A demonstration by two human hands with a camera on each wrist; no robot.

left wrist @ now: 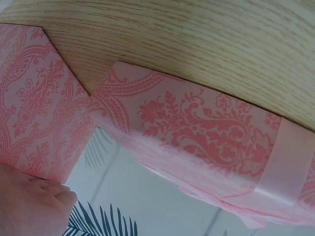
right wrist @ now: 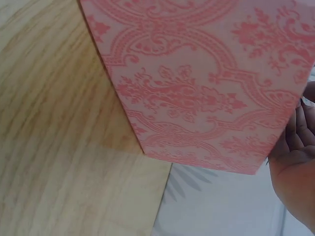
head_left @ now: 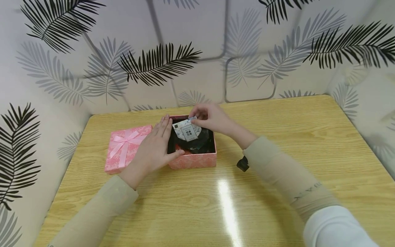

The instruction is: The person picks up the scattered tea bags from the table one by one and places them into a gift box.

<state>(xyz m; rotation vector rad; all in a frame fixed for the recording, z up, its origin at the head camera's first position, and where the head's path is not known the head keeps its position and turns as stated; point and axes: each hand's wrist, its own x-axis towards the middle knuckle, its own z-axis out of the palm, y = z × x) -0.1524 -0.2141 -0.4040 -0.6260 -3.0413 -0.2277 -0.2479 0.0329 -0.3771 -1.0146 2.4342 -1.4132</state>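
Observation:
A pink patterned gift box (head_left: 194, 160) stands uncovered on the table, with dark packaging and some red inside. My right hand (head_left: 211, 118) pinches the upper right edge of a small white tea packet (head_left: 189, 132) with a printed label, held over the box opening. Along the left rim of the box lies my left hand (head_left: 154, 147), its fingers straight and the thumb across the front edge. In the left wrist view that hand (left wrist: 34, 206) is at the box's top edge. The right wrist view shows the box's side (right wrist: 197, 93) partly hiding my right hand (right wrist: 295, 172).
The pink lid (head_left: 131, 140) with its ribbon bow lies just left of the box. A small black object (head_left: 242, 164) is by the right sleeve. Behind the wooden table (head_left: 293, 137) hangs a leaf-patterned covering (head_left: 197, 75).

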